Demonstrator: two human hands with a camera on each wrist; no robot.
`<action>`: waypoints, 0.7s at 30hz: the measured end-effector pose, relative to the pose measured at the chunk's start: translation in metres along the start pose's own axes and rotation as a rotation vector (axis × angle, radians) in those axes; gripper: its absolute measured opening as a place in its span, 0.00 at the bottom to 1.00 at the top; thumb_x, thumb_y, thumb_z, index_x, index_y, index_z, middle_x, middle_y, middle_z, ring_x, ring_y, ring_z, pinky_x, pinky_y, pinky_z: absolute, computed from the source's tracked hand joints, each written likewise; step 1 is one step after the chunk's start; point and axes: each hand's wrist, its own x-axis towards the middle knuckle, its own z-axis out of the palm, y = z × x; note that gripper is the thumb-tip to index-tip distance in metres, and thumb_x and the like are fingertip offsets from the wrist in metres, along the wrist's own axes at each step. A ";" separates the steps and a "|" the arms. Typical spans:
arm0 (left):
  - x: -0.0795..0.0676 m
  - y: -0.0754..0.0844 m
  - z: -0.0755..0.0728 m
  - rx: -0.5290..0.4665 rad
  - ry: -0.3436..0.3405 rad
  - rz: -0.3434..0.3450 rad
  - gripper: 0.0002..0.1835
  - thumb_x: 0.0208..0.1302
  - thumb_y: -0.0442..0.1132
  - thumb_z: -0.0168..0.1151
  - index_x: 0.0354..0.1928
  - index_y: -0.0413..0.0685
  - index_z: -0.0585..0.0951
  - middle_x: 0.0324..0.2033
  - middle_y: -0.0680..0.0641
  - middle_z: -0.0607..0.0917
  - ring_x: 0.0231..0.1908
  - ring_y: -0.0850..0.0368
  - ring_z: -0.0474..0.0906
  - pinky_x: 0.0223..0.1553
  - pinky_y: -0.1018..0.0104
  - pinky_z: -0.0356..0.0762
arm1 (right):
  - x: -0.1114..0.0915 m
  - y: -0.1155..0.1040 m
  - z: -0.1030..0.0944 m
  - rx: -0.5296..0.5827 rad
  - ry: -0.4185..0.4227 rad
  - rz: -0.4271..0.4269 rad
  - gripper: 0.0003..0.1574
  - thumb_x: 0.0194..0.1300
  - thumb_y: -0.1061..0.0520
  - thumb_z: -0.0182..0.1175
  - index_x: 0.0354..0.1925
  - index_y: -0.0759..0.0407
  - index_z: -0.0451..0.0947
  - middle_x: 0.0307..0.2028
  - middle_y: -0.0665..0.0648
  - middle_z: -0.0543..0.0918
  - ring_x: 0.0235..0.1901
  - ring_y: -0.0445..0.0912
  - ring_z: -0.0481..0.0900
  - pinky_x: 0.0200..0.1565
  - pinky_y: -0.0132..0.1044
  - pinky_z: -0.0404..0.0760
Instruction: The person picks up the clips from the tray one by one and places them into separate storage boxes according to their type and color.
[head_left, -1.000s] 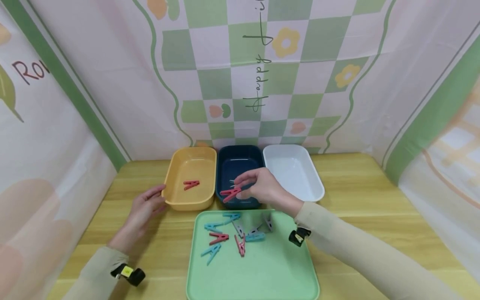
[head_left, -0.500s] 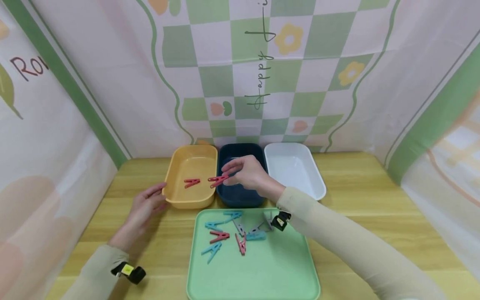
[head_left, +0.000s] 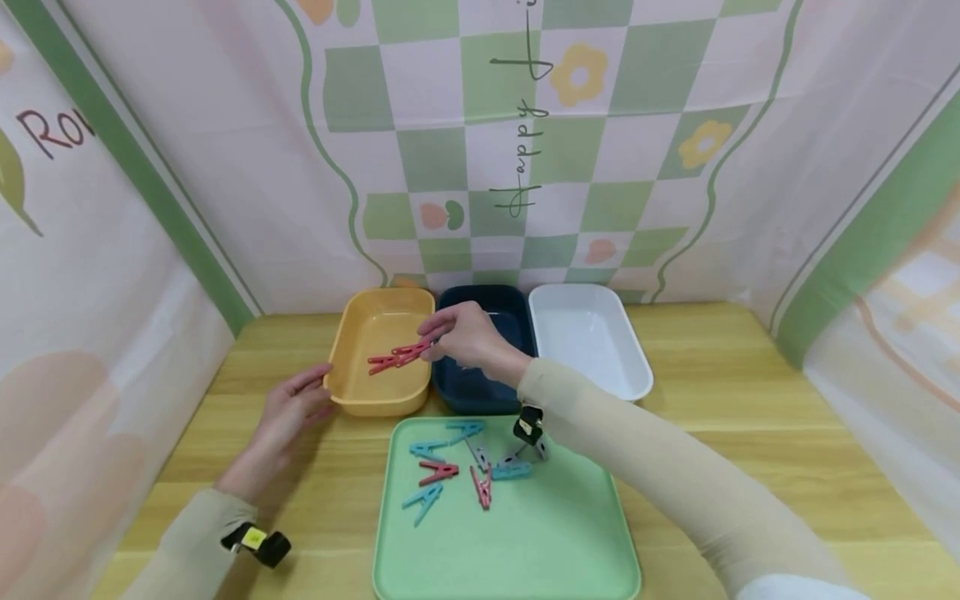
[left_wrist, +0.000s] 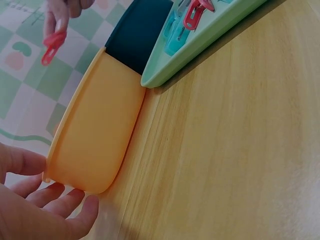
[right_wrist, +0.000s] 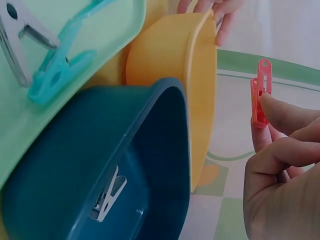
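Note:
My right hand point(head_left: 468, 337) pinches a red clothespin point(right_wrist: 261, 95) between thumb and fingers, above the yellow bin point(head_left: 386, 404). In the head view the held clothespin overlaps another red clothespin point(head_left: 381, 364) lying in that bin. The left hand point(head_left: 292, 408) grips the yellow bin's left rim, its digits on either side of the edge in the right wrist view. On the green tray point(head_left: 555, 533) lie blue clothespins point(head_left: 424, 500), red clothespins point(head_left: 437, 472) and grey clothespins point(head_left: 477, 454). Inside the dark blue bin point(right_wrist: 100, 120) is a pale grey clothespin point(right_wrist: 111, 197).
The dark blue bin stands directly right of the yellow one, with a white bin point(head_left: 588, 342) beyond it. All three stand in a row behind the tray on a wooden table point(head_left: 720, 400). A patterned cloth point(head_left: 502, 150) hangs behind and at both sides.
My right hand has moved left with the red clothespin, from over the dark blue bin to over the yellow bin. The left hand has stayed on the yellow bin's rim.

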 end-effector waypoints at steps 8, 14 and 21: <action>0.000 0.001 -0.001 0.001 -0.005 -0.007 0.32 0.76 0.26 0.52 0.80 0.36 0.61 0.79 0.36 0.60 0.71 0.45 0.69 0.67 0.57 0.77 | 0.015 -0.005 0.012 -0.035 0.012 -0.027 0.14 0.60 0.67 0.77 0.46 0.60 0.88 0.36 0.52 0.90 0.41 0.47 0.88 0.51 0.40 0.88; 0.002 0.001 -0.002 0.010 -0.001 -0.016 0.32 0.76 0.27 0.52 0.80 0.37 0.61 0.80 0.37 0.60 0.72 0.43 0.67 0.68 0.56 0.76 | 0.022 -0.010 0.021 -0.061 0.019 -0.015 0.14 0.59 0.66 0.78 0.44 0.58 0.89 0.34 0.49 0.90 0.40 0.45 0.86 0.47 0.40 0.88; 0.001 0.001 -0.003 0.004 -0.007 -0.014 0.32 0.77 0.27 0.52 0.80 0.38 0.61 0.79 0.37 0.61 0.70 0.46 0.70 0.68 0.57 0.76 | 0.028 -0.015 0.033 -0.086 0.021 0.005 0.15 0.58 0.67 0.78 0.44 0.58 0.90 0.33 0.49 0.90 0.38 0.46 0.84 0.37 0.36 0.85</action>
